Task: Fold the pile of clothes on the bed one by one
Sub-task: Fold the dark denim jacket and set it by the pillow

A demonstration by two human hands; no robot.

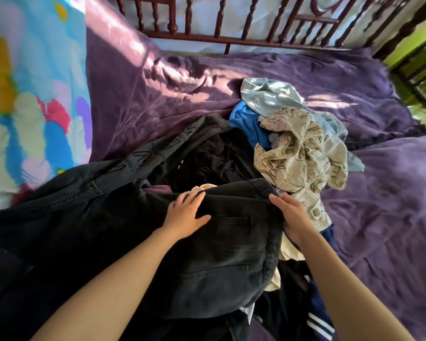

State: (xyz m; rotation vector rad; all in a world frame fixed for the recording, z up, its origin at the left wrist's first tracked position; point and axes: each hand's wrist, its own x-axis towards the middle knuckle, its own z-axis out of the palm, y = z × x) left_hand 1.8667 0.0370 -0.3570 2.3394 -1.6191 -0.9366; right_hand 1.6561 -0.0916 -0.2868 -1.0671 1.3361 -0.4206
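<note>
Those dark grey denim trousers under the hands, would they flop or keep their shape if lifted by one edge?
Probably floppy: the dark grey denim trousers lie draped in soft creases. Likely heavyish for clothing, since thick seams and a stitched pocket suggest sturdy cloth. Unlikely to slide; the left hand rests flat on them.

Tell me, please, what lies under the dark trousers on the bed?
A cream cloth pokes out from under the dark trousers at their right edge, and a navy garment with white stripes shows below it. Whatever lies beneath their middle is covered.
</note>
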